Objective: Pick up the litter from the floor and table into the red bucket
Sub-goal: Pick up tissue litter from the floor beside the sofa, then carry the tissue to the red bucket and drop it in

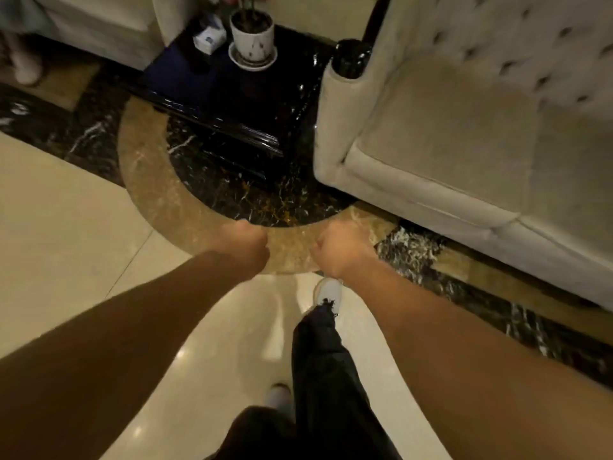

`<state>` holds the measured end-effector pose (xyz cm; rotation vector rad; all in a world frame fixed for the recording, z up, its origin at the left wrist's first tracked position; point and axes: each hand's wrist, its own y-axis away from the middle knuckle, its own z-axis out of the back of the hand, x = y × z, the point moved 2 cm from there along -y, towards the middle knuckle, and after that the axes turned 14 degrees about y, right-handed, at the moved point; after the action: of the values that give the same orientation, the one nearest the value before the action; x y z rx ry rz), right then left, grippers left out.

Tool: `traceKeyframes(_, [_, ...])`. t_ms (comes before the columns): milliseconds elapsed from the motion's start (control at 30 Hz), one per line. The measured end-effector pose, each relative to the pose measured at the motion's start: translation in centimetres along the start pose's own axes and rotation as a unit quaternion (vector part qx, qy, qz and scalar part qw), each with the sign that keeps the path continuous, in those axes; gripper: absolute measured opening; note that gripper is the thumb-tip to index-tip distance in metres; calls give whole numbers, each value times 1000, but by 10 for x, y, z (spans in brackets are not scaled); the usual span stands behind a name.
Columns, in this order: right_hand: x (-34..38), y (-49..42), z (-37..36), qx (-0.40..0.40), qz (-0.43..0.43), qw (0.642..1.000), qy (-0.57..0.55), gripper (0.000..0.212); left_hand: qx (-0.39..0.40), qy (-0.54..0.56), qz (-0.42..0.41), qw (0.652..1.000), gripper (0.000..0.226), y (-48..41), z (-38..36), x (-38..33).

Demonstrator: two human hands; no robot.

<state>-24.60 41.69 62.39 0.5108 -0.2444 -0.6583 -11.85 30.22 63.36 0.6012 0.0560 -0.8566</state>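
My left hand (247,245) and my right hand (338,249) reach out side by side over the marble floor, both curled into loose fists with nothing visible in them. No red bucket is in view. A small white and blue box or packet (209,39) lies on the glossy black side table (232,94) far ahead, next to a potted plant (252,34). I see no litter on the floor near my hands. The frame is motion-blurred.
A cream tufted sofa (464,134) fills the right side. Another cream seat (99,24) stands at the top left, with another person's shoe (28,69) beside it. My own legs and white shoes (328,293) are below my hands on the beige tiles.
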Motion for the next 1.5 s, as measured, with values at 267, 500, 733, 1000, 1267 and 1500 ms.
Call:
traceKeyframes(267, [-81, 208, 116, -95, -69, 993, -16, 28, 22, -23, -66, 997, 31, 146, 76, -152])
traceKeyframes(500, [-212, 333, 126, -164, -142, 976, 14, 8, -39, -105, -235, 966, 26, 186, 67, -336])
traceKeyframes(733, [-398, 491, 98, -221, -240, 945, 15, 23, -113, -169, -361, 910, 22, 239, 25, -577])
traceKeyframes(1000, [-617, 678, 27, -223, -425, 876, -49, 18, -58, -212, -521, 825, 25, 324, -94, -838])
traceKeyframes(1267, [-796, 765, -55, -199, -565, 793, -112, 28, -5, -268, -621, 737, 17, 360, -220, -1039])
traceKeyframes(1500, [-993, 790, -70, -169, -604, 767, -134, 11, 35, -283, -645, 709, 22, 302, -291, -1246])
